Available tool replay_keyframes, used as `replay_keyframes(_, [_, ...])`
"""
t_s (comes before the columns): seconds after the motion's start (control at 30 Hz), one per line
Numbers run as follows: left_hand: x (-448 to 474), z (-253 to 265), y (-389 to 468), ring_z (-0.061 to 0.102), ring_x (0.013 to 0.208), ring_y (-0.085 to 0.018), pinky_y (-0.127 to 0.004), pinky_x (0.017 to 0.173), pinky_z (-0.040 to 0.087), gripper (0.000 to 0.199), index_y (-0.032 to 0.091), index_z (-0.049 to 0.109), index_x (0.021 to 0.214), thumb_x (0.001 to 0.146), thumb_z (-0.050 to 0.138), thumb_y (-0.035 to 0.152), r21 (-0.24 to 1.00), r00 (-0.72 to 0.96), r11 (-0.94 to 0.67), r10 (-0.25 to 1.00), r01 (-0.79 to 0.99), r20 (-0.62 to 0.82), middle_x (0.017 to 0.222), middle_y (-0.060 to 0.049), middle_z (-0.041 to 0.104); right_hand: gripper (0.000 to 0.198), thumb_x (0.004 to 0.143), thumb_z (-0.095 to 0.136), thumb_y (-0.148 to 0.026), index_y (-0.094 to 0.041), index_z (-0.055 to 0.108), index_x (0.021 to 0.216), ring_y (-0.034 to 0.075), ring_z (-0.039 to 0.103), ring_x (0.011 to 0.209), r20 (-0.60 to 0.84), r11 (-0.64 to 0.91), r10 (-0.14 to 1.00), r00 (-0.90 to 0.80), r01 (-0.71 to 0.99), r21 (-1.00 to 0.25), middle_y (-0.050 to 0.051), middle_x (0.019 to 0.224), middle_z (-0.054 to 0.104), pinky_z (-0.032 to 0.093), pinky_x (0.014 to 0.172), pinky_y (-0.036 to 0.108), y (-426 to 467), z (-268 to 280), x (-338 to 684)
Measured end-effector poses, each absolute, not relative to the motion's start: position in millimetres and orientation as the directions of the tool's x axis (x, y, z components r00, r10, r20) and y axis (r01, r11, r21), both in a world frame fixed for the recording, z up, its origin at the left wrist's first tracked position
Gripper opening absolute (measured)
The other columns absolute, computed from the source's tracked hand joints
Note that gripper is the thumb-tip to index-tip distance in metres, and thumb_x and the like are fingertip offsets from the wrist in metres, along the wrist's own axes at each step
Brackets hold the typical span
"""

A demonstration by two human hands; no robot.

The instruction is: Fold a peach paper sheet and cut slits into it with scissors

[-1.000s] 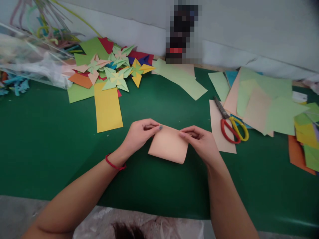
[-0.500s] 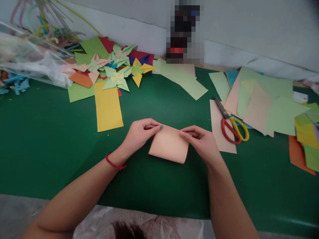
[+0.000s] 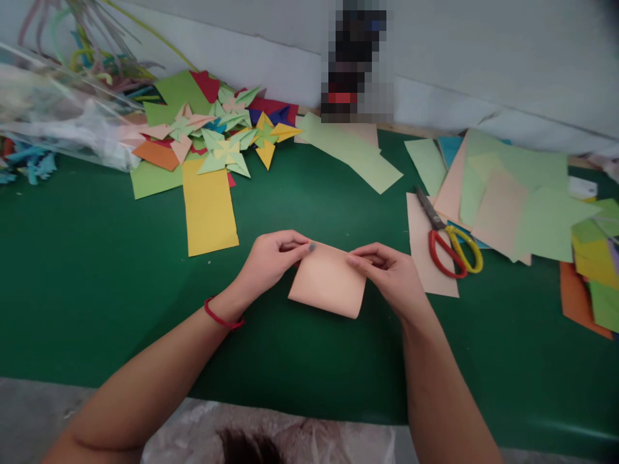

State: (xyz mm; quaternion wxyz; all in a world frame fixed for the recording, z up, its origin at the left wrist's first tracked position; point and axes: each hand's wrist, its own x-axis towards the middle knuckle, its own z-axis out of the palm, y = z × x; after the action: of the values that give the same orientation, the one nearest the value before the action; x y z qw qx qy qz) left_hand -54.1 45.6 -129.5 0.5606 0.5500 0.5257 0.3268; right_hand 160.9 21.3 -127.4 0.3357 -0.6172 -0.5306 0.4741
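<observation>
A person seated at a green table [image 3: 300, 367] holds a peach sheet [image 3: 329, 280] by its far edge, both hands on the paper. The left hand [image 3: 273, 258] pinches the far left corner between thumb and fingers, the thumbnail dark against the paper; the right hand [image 3: 387, 265] pinches the same edge near the far right corner. The sheet sits between the hands, in front of the person, its near right corner rounded in a soft bend. Whether its near edge touches the table is impossible to tell.

A red bracelet [image 3: 220, 316] circles the left wrist. Just beyond the right hand, scissors [image 3: 439, 224] with one red and one yellow handle lie across a peach strip [image 3: 417, 235], blades pointing away. Next to them, to the right, spreads a pile of pale green and peach paper [image 3: 546, 222], with orange paper [image 3: 578, 299] near the table's right side.

Beyond the left hand lies a yellow sheet [image 3: 210, 216], its far end under a cluster of folded stars [image 3: 227, 154]. Pale green paper [image 3: 355, 154] rests by the wall, and a clear bag [image 3: 62, 122] fills the far left corner.
</observation>
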Motion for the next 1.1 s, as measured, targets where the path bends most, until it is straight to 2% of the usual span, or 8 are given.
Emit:
replay_keyframes(0.53, [-53.9,-130.0,45.6,0.060,0.072,-0.015,-0.023,0.061,0.045,0.023,0.017,0.068,0.082,0.078,0.060,0.038,0.960,0.227,0.158,0.951,0.231,-0.211,0.077,-0.003,0.068,0.017,0.073,0.068,-0.037,-0.021,0.068,0.079,0.015,0.059,0.068,-0.236,-0.215,0.972,-0.021,0.342,-0.915,0.002,0.070,0.068,0.042,0.056,0.024,21.1,-127.3,160.7])
replay_keyframes(1.1, [-54.2,-128.0,45.4,0.062,0.075,-0.017,-0.026,0.063,0.049,0.024,0.017,0.067,0.083,0.077,0.059,0.038,0.962,0.240,0.167,0.946,0.217,-0.219,0.079,-0.005,0.069,0.023,0.071,0.068,-0.041,-0.020,0.068,0.081,0.019,0.060,0.069,-0.238,-0.217,0.971,-0.021,0.346,-0.913,0.005,0.075,0.068,0.045,0.057,0.029,21.0,-127.5,160.9])
